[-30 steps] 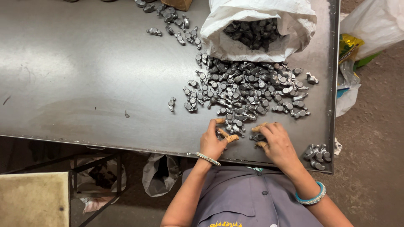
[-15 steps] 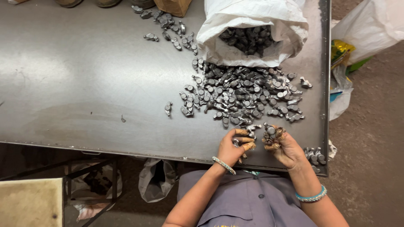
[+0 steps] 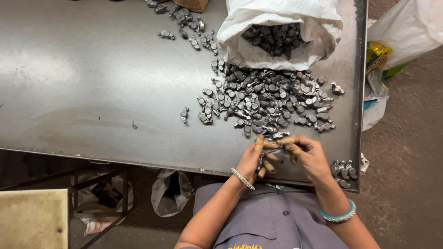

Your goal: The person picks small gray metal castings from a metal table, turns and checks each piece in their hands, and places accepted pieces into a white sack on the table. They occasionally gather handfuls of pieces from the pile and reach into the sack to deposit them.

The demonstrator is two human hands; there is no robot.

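A heap of small grey metal parts point(image 3: 270, 101) lies on the steel table point(image 3: 92, 92), spilling from an open white sack point(image 3: 277, 37) that holds more of them. My left hand point(image 3: 256, 159) and my right hand point(image 3: 307, 154) meet at the table's near edge, fingers curled together around a few of these metal parts point(image 3: 275, 154). Both hands have orange-stained fingertips. A silver bangle rings my left wrist and a turquoise bangle my right.
A small cluster of parts point(image 3: 344, 170) sits at the near right corner. More parts point(image 3: 184, 23) are strewn at the far side, and one part point(image 3: 184, 114) lies alone. White bags point(image 3: 406, 32) stand right of the table; a grey bag point(image 3: 170, 191) hangs under it.
My hands have lifted slightly off the table edge and come together, gathering parts between them. The view has shifted a little.
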